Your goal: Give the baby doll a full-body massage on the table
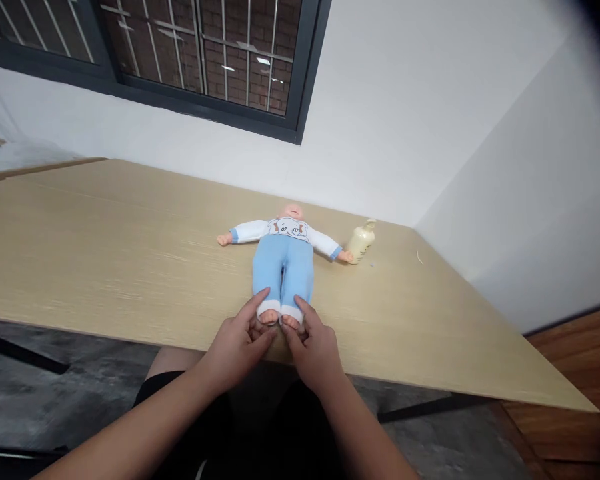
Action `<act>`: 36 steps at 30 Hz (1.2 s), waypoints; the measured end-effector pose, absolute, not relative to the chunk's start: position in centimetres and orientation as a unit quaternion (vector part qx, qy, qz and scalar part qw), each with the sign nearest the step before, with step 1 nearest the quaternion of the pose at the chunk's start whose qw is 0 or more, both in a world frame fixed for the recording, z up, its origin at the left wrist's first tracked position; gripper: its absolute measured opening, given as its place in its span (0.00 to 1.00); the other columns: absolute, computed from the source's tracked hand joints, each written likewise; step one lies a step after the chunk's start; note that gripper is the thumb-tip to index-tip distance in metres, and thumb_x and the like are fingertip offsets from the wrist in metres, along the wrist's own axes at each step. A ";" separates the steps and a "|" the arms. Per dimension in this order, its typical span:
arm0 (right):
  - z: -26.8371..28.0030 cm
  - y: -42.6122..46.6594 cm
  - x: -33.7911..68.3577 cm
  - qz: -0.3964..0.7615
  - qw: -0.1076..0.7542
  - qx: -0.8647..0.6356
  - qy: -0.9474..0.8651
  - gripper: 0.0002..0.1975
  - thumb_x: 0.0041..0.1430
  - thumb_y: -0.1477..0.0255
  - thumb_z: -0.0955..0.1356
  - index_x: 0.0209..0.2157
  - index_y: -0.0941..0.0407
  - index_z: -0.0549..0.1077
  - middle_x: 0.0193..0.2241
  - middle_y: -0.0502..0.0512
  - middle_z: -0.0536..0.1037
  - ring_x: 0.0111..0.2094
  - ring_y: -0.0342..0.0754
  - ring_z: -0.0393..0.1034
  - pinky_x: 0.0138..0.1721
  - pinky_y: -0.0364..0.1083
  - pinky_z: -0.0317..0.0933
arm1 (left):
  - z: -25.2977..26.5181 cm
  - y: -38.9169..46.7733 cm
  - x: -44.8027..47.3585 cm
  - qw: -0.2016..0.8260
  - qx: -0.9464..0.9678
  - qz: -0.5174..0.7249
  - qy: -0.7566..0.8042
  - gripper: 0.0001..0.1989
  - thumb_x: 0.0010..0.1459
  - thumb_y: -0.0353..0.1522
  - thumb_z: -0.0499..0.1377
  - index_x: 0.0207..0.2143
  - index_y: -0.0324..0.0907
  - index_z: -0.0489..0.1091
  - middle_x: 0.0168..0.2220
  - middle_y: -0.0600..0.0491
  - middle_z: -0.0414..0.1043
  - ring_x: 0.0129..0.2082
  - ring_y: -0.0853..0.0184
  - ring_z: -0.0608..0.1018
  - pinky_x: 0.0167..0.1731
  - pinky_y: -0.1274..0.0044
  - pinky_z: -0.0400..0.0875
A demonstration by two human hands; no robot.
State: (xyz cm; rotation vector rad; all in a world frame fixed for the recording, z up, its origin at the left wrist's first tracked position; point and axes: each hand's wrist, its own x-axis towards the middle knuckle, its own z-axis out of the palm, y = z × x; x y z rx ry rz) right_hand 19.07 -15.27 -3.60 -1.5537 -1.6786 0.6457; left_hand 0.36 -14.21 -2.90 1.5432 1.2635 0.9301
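Note:
A baby doll (283, 257) lies on its back on the wooden table, its head toward the wall and its feet toward me. It wears light blue trousers with white cuffs and a white top with an animal face; its arms are spread wide. My left hand (237, 343) is around the doll's foot on the left, index finger along the trouser leg. Around the foot on the right is my right hand (315, 343), its index finger on the other leg. Both thumbs are near the soles. The remaining fingers are partly hidden beneath the feet.
A pale yellow pump bottle (362, 241) stands beside the doll's hand on the right. The table (130, 253) reaches the white wall, below a barred window (205, 53). A thin pale strip (419, 257) lies toward the right, and clear plastic (25, 155) is at far left.

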 end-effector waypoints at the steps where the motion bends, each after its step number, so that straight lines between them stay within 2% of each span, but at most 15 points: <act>1: -3.6 -15.4 19.1 0.245 0.369 -0.613 -0.655 0.30 0.62 0.60 0.67 0.64 0.50 0.63 0.21 0.46 0.74 0.21 0.47 0.68 0.27 0.45 0.62 | -2.7 -14.3 0.2 0.429 0.641 0.368 0.518 0.39 0.59 0.39 0.61 0.69 0.47 0.51 0.26 0.60 0.71 0.25 0.68 0.73 0.28 0.77 0.67; 4: -3.5 -15.6 19.2 0.233 0.361 -0.624 -0.653 0.33 0.60 0.61 0.69 0.65 0.51 0.60 0.21 0.44 0.73 0.22 0.46 0.69 0.27 0.44 0.62 | -2.3 -14.4 -0.3 0.371 0.673 0.346 0.538 0.37 0.59 0.41 0.61 0.68 0.44 0.53 0.29 0.59 0.71 0.26 0.68 0.75 0.31 0.76 0.69; 7: -3.5 -15.7 19.4 0.234 0.357 -0.628 -0.651 0.35 0.59 0.61 0.70 0.65 0.51 0.59 0.26 0.45 0.76 0.25 0.46 0.72 0.30 0.44 0.65 | -2.2 -14.4 -1.1 0.321 0.700 0.325 0.549 0.36 0.59 0.42 0.61 0.66 0.46 0.56 0.32 0.58 0.70 0.26 0.69 0.74 0.32 0.75 0.70; 12: -3.7 -15.9 19.2 0.206 0.333 -0.645 -0.657 0.39 0.57 0.61 0.71 0.67 0.51 0.56 0.34 0.50 0.80 0.27 0.47 0.74 0.33 0.47 0.67 | -2.7 -14.4 -1.6 0.270 0.738 0.305 0.538 0.36 0.55 0.37 0.64 0.65 0.48 0.58 0.40 0.55 0.70 0.28 0.69 0.74 0.34 0.74 0.72; 18: -4.7 -16.5 19.0 0.118 0.352 -0.645 -0.668 0.32 0.60 0.61 0.68 0.64 0.54 0.61 0.39 0.55 0.80 0.27 0.47 0.73 0.34 0.48 0.69 | -3.9 -15.0 -1.5 0.204 0.773 0.305 0.518 0.21 0.55 0.32 0.62 0.52 0.45 0.68 0.44 0.51 0.72 0.38 0.63 0.76 0.40 0.72 0.72; 20: -5.3 -16.8 19.0 0.077 0.372 -0.621 -0.686 0.25 0.62 0.64 0.67 0.59 0.55 0.67 0.40 0.57 0.79 0.27 0.46 0.73 0.34 0.47 0.69 | -4.5 -15.1 -1.5 0.181 0.789 0.303 0.503 0.20 0.57 0.31 0.61 0.52 0.46 0.69 0.45 0.51 0.72 0.42 0.62 0.77 0.42 0.71 0.72; 22: -5.8 -17.1 19.1 0.044 0.372 -0.579 -0.724 0.18 0.62 0.68 0.66 0.53 0.55 0.71 0.40 0.57 0.79 0.31 0.48 0.75 0.36 0.47 0.69 | -5.0 -15.2 -1.4 0.162 0.798 0.304 0.494 0.20 0.59 0.32 0.60 0.54 0.48 0.68 0.46 0.51 0.73 0.44 0.61 0.77 0.43 0.71 0.73; 26: -6.3 -17.0 19.0 0.024 0.352 -0.539 -0.765 0.13 0.63 0.72 0.66 0.49 0.52 0.73 0.42 0.56 0.80 0.41 0.51 0.76 0.41 0.46 0.69 | -5.6 -15.1 -1.1 0.129 0.799 0.324 0.491 0.15 0.65 0.35 0.56 0.53 0.48 0.71 0.43 0.51 0.73 0.41 0.63 0.79 0.39 0.73 0.73; 30: -6.3 -16.6 18.6 0.002 0.357 -0.560 -0.748 0.09 0.67 0.69 0.64 0.45 0.52 0.74 0.36 0.55 0.79 0.35 0.49 0.76 0.35 0.45 0.65 | -5.8 -15.0 -0.7 0.105 0.795 0.335 0.494 0.14 0.68 0.38 0.53 0.52 0.48 0.73 0.40 0.51 0.73 0.38 0.65 0.79 0.36 0.75 0.72; 36: -6.5 -16.1 18.2 -0.054 0.337 -0.588 -0.733 0.10 0.69 0.67 0.62 0.39 0.53 0.75 0.29 0.54 0.77 0.28 0.48 0.72 0.27 0.44 0.55 | -5.4 -14.8 0.0 0.048 0.808 0.269 0.522 0.17 0.70 0.39 0.49 0.53 0.51 0.74 0.35 0.51 0.71 0.30 0.64 0.77 0.29 0.75 0.70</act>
